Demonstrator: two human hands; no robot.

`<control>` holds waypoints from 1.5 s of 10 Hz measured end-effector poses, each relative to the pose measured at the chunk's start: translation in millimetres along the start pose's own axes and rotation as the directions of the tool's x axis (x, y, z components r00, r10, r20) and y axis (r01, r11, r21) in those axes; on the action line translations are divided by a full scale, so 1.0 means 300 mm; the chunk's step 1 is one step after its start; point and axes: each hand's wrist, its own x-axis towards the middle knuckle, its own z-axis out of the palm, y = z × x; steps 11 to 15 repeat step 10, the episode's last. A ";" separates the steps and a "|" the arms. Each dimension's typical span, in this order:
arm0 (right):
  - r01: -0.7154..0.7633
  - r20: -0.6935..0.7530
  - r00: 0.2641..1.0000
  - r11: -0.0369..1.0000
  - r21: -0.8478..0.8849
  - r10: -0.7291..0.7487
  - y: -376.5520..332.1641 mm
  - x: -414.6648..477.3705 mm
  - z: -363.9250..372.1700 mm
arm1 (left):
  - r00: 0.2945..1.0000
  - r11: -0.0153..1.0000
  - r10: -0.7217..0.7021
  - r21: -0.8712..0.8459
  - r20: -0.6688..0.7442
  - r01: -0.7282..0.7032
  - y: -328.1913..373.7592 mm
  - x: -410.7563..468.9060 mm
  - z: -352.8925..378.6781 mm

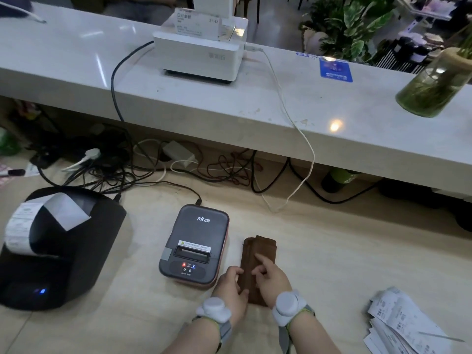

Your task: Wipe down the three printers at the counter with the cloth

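We are resting both hands on a folded brown cloth point(258, 267) that is lying flat on the lower beige desk point(332, 264), nearest to us. Our left hand point(229, 287) is cupping the cloth's left edge, fingers curled along it and thumb touching its near part; whether it is actually pinching the fabric, we cannot tell. Our right hand point(272, 279) is lying on top of the cloth with fingers loosely spread and the index finger stretched forward, pressing down rather than closing around it. Each wrist is wearing a white round device on a grey strap.

To the right, near the desk's edge, a loose pile of paper receipts point(406, 323) is lying. Just left of the cloth, the small grey printer point(195, 245) is sitting with its red and blue lights glowing and a black cable plugged into its back. Further left, the large black printer point(51, 249) is showing a blue light, with a curl of receipt paper hanging out of its top.

Behind them, a tangle of cables and a power strip point(178, 153) are lying under the raised white counter point(332, 118). On that counter, the white printer point(201, 51) is standing with a printed slip sticking up. A blue sign point(335, 70) and a glass vase point(434, 83) of green stems are sitting to its right.
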 end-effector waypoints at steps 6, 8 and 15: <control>-0.204 -0.177 0.957 0.967 0.155 0.231 0.105 -0.063 -0.128 | 0.984 0.995 0.020 0.091 0.175 -0.037 0.058 0.000 0.051; -0.171 -0.102 0.981 0.984 -0.050 0.165 0.120 -0.096 -0.111 | 0.987 0.997 -0.007 0.074 0.160 -0.005 0.077 -0.012 0.048; -0.205 -0.151 0.971 0.973 -0.110 0.187 0.083 -0.127 -0.093 | 0.976 0.995 0.026 0.092 0.215 -0.047 0.097 -0.070 -0.005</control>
